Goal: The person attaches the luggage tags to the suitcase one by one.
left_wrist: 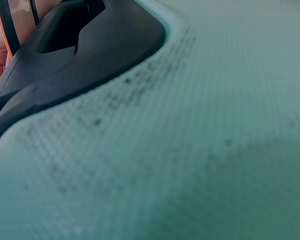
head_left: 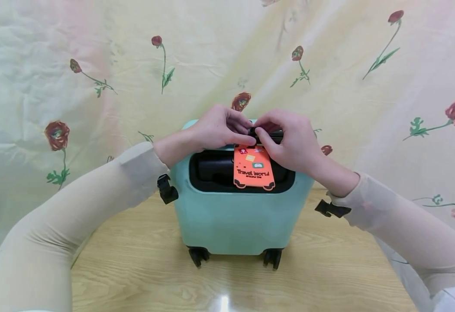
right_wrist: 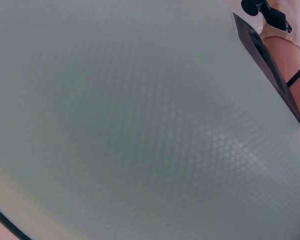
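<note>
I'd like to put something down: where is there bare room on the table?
The table is bare in front of the suitcase and beside its wheels, left and right. Crowded: its top, where the left hand and right hand sit close above the orange tag.

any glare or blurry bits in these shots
Head view: fairly sharp, main lettering on the orange tag readable, white glare on the wooden table near the bottom edge; left wrist view: soft close-up of the suitcase, darker toward the lower right; right wrist view: hazy, low contrast, pale sheen right of centre.
</note>
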{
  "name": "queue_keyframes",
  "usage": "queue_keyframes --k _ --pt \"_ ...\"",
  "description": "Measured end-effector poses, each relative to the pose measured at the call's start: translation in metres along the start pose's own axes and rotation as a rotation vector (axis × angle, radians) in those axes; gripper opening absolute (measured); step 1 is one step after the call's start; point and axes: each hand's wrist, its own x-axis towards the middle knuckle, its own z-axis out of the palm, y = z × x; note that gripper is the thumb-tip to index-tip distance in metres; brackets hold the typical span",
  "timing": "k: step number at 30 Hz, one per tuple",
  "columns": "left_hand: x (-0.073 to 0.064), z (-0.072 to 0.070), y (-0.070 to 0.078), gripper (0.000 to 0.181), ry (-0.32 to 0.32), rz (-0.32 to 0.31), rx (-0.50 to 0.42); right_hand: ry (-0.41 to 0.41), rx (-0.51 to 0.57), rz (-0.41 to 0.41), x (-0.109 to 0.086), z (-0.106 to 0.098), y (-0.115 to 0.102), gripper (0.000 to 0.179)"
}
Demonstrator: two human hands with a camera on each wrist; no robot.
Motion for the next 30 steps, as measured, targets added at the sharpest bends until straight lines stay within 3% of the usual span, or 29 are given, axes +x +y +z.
queue_keyframes --k 12,30 --pt "0.002 0.0 -0.002 0.037 -0.009 -0.003 0.003 -0.007 -0.077 -0.019 0.003 -0.003 -0.002 0.007" --pt "0.003 0.002 -0.001 0.032 0.007 -0.009 -0.019 -0.011 -0.033 -0.041 0.01 -0.001 0.001 0.008"
